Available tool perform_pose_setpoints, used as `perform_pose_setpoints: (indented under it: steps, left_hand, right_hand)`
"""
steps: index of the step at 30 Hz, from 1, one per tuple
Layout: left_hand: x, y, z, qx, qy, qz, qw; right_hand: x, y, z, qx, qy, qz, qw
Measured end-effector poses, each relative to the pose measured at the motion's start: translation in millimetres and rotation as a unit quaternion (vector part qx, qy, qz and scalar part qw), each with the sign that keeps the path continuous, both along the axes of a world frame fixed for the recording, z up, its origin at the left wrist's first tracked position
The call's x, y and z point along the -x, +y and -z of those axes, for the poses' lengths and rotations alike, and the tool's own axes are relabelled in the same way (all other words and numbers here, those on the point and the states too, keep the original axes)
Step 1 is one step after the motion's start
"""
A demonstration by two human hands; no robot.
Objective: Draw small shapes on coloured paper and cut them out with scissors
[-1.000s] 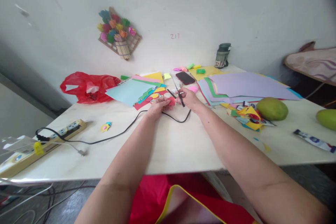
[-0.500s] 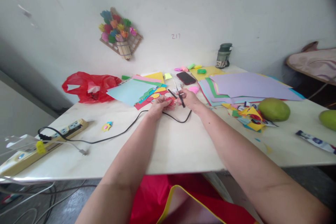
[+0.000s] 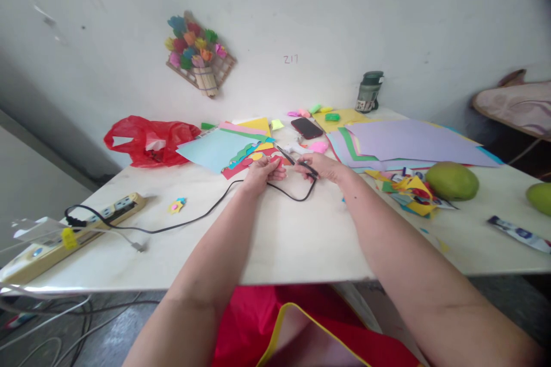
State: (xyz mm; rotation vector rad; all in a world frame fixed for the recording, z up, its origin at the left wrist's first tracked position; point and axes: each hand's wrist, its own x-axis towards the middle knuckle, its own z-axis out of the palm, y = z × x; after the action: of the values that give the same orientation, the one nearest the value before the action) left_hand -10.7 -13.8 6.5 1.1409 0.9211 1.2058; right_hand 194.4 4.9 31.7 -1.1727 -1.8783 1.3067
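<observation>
My left hand (image 3: pixel 262 174) is closed on a small piece of red paper (image 3: pixel 276 161), pinched between thumb and fingers just above the table. To its right, my right hand (image 3: pixel 323 166) grips dark-handled scissors (image 3: pixel 308 170). Their blades point up and to the left, near the red paper but seemingly apart from it, and look closed together. Behind the left hand lie red paper scraps (image 3: pixel 233 172) and a small yellow cutout (image 3: pixel 257 156). A black cord (image 3: pixel 297 200) runs across the table below both hands.
A light blue sheet (image 3: pixel 215 149) and a red plastic bag (image 3: pixel 146 140) lie on the left. A phone (image 3: pixel 306 128) rests behind the hands. Purple paper (image 3: pixel 413 140), colored scraps (image 3: pixel 415 195) and a green mango (image 3: pixel 451 180) are on the right. A power strip (image 3: pixel 124 206) sits at left.
My right hand has shifted slightly right and turned, swinging the scissors' tips down and to the left. The blades have gone from apart to together. My left hand stays nearly in place.
</observation>
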Motion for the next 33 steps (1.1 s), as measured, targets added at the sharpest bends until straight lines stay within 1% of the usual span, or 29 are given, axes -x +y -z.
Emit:
perform_pose_setpoints:
  steps: [4, 11, 14, 20, 25, 33]
  left_hand:
    - [1, 0, 0.3, -0.017, -0.004, 0.012, 1.0]
    - [1, 0, 1.1, -0.03, -0.006, 0.024, 0.999]
    - [2, 1, 2.3, -0.032, -0.005, 0.024, 0.999]
    - [4, 3, 4.4, -0.022, -0.01, 0.033, 0.999]
    - [4, 3, 5.8, -0.033, -0.03, 0.041, 0.998]
    - [4, 3, 5.5, -0.031, -0.047, 0.023, 0.998]
  right_hand:
    - [-4, 4, 2.9, -0.016, -0.033, -0.045, 0.998]
    - [-7, -6, -9.1, -0.02, -0.05, -0.068, 0.996]
    - [-7, -8, -11.0, -0.017, -0.054, -0.079, 0.995]
    - [-8, -7, -9.5, -0.015, -0.046, -0.088, 0.995]
    - [-7, -7, -10.8, 0.003, -0.071, -0.089, 0.993]
    - [-6, -5, -7.4, -0.009, -0.09, -0.091, 0.992]
